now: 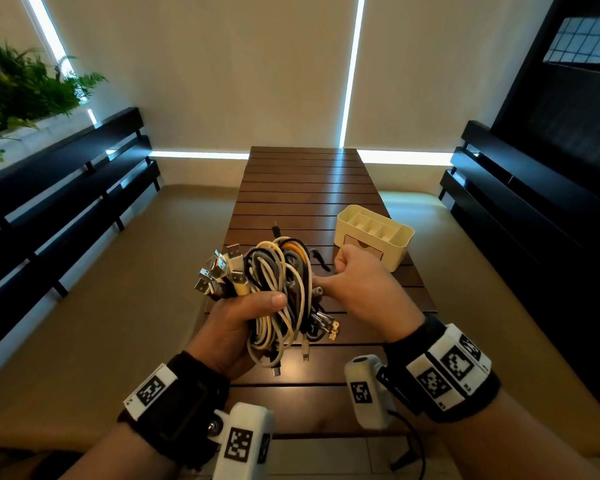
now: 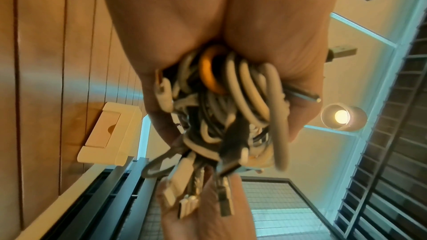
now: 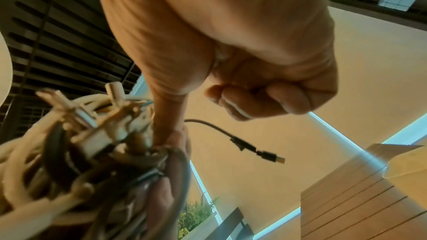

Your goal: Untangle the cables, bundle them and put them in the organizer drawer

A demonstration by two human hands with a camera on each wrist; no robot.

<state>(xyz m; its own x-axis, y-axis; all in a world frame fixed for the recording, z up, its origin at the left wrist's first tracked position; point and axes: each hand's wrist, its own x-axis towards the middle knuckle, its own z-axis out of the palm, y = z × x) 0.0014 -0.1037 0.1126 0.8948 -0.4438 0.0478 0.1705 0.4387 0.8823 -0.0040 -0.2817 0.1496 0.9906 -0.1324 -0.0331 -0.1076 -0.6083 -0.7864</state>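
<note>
A thick bundle of cables (image 1: 278, 282), white, grey, black and one orange, is held up over the wooden table (image 1: 309, 188). My left hand (image 1: 253, 306) grips its lower middle, thumb across the front. USB plugs fan out at the upper left, and more plugs hang below. In the left wrist view the cable loops (image 2: 231, 107) fill the left hand (image 2: 208, 25). My right hand (image 1: 354, 282) is just right of the bundle, fingers curled in a fist with nothing seen in them, thumb touching the cables (image 3: 69, 143). The cream organizer (image 1: 374, 233) stands behind it, its drawer (image 1: 362, 247) closed.
A short black strap (image 1: 317, 259) lies on the table between the bundle and the organizer. One black cable end with a USB plug (image 3: 265, 154) sticks out free. Dark benches (image 1: 66, 202) flank the table on both sides, and a planter (image 1: 21, 91) is at the far left.
</note>
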